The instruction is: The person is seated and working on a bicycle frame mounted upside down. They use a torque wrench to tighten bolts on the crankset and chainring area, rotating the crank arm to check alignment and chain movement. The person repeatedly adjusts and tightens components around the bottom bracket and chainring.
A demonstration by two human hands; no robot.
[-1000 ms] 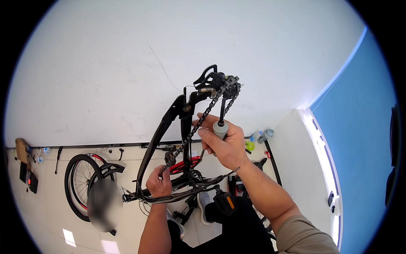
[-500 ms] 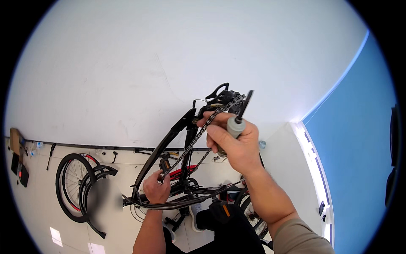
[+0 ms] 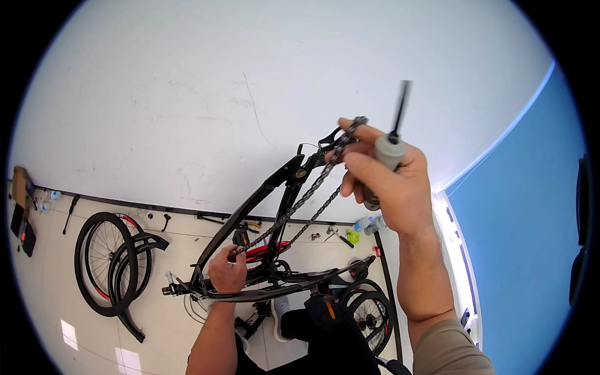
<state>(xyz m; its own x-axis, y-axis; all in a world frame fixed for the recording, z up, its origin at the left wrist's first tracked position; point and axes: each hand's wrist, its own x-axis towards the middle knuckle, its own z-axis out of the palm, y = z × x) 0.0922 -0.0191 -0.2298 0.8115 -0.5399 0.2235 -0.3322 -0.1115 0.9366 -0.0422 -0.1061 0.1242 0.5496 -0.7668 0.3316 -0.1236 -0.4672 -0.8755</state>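
A black bicycle frame (image 3: 245,201) stands in front of me, its red and black chainring area low in the middle. Two strands of a bicycle chain (image 3: 310,190) slant across it. Low on the left, my left hand (image 3: 227,272) pinches the chain between thumb and fingers. Raised on the right, my right hand (image 3: 400,194) grips a screwdriver (image 3: 389,152) with a grey handle and dark shaft pointing up. The chain's upper loop hangs over this same hand's fingers, above the frame's rear end. The hand partly covers the derailleur area.
A wheel (image 3: 103,262) and dark curved fenders lie on the floor to the left. Another wheel (image 3: 370,319) is near my legs at right. Along the white wall's base are a cardboard box (image 3: 24,187), a hammer (image 3: 344,239), bottles (image 3: 362,223) and small loose parts.
My right hand has moved up and right with the screwdriver, drawing the chain's upper end away from the frame's rear. My left hand still holds the chain at about the same place.
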